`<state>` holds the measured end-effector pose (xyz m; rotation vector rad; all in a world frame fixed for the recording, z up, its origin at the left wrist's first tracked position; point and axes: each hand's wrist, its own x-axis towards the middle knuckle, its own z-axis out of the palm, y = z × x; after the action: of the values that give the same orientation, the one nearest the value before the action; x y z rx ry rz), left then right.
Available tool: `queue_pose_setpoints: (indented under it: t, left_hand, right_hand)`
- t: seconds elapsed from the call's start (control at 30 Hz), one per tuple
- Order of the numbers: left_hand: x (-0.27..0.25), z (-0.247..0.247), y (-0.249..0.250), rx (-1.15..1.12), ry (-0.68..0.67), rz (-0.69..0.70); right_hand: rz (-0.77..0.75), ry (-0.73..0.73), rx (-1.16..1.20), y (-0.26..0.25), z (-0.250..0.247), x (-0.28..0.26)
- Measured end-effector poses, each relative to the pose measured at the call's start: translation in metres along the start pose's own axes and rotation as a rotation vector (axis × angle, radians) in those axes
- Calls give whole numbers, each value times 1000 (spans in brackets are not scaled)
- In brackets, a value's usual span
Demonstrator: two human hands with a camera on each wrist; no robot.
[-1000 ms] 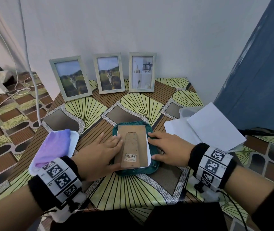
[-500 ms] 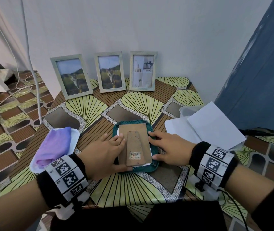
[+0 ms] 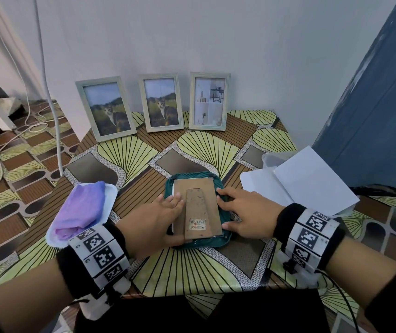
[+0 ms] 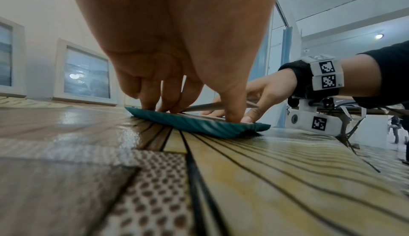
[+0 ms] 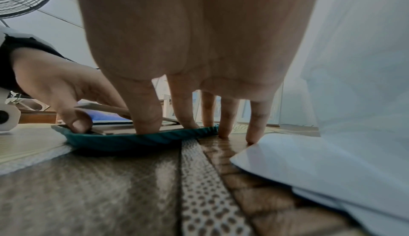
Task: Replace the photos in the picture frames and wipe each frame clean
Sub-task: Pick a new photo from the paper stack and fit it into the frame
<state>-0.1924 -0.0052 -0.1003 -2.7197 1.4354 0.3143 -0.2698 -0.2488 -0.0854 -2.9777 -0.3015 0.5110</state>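
At the near middle of the patterned table [image 3: 144, 152], a picture frame [image 3: 195, 188] lies face down on a folded teal cloth [image 3: 206, 242], its brown backing board and stand leg up, a barcode sticker near the close end. The left hand [image 3: 151, 224] lies along the frame's left edge: fingertips press down on the board's left side, thumb at the near-left corner. From the left wrist view the fingers [image 4: 155, 89] point down, only slightly bent, touching the frame; not wrapped round it. The right hand [image 3: 245, 212] sits at the frame's right edge, fingers spread and nearly straight; in the right wrist view thumb and index press on cloth and frame edge, the outer fingers [image 5: 254, 124] touch the table beside the cloth. Neither hand grips; both are flat, pressing.

Far edge, against the wall: three upright frames, left [image 3: 106, 108] and middle [image 3: 161, 102] with cat photos, right [image 3: 209, 100] with an interior photo.

Left of the hands: a purple cloth [image 3: 81, 207] on a white tray [image 3: 111, 191]. Right: white sheets of paper [image 3: 312, 183] over a clear plastic container [image 3: 270, 158].
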Motion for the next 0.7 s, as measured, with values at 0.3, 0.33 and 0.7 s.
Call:
queue_pose_setpoints:
  t: [0.3,0.33,0.7]
  left_hand:
    - [-9,-13,-12,-190,0,-33]
    - [-10,-13,-12,-194,9,-35]
    - [-4,-12,-10,-204,81,7]
  right_hand:
    - [24,10,0,-3,3,2]
    - [26,11,0,-4,4,2]
    - [35,-2,-32,-7,1,6]
